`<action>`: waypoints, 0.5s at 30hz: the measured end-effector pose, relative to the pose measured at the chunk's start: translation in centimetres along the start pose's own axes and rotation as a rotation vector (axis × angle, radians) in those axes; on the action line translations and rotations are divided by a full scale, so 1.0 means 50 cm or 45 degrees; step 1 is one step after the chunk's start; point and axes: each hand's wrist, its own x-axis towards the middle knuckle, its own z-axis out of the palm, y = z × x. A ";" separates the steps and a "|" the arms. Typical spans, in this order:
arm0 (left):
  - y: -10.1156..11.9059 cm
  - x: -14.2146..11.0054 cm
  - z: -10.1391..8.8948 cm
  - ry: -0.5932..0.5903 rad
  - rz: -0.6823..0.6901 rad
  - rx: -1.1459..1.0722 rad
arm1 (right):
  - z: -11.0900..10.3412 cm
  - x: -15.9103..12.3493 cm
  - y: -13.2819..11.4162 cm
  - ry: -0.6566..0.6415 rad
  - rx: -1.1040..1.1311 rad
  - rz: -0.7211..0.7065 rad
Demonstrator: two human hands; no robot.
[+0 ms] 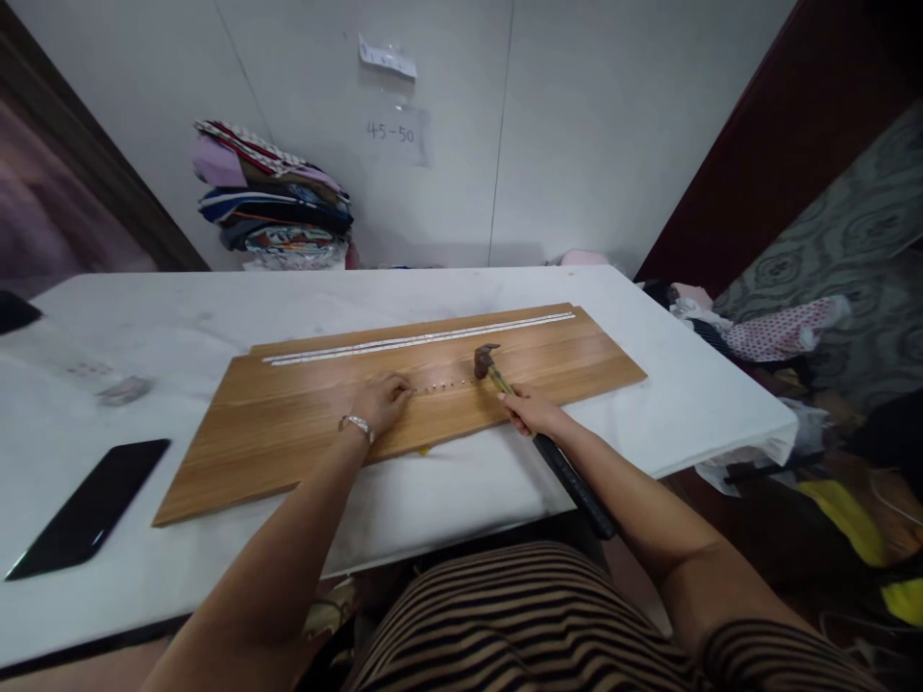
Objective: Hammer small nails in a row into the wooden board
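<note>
My right hand (532, 407) is wrapped round a claw hammer (485, 362), gripping it between its head and its black handle end. The hammer head hovers over or rests on a wood-grain board (288, 423); I cannot tell which. My left hand (380, 399), with a bracelet at the wrist, rests on the board with its fingertips pinched together. What the fingertips hold is too small to make out. A row of small shiny nail-like studs (443, 385) runs across the board between my left fingertips and the hammer head.
Two white strips (425, 338) lie along the board's far side. A black phone-like slab (90, 505) lies on the white-covered table (461, 490) at left. Folded clothes (278, 197) are stacked at the back, against the wall. More fabric (779, 327) lies beyond the right edge.
</note>
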 end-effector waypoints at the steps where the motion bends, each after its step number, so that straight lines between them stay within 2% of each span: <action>1: 0.000 0.000 0.001 0.005 -0.002 0.002 | -0.001 -0.001 0.000 -0.001 0.003 -0.003; 15: 0.005 -0.002 -0.006 0.048 -0.026 -0.003 | -0.003 0.004 0.009 0.003 0.007 -0.089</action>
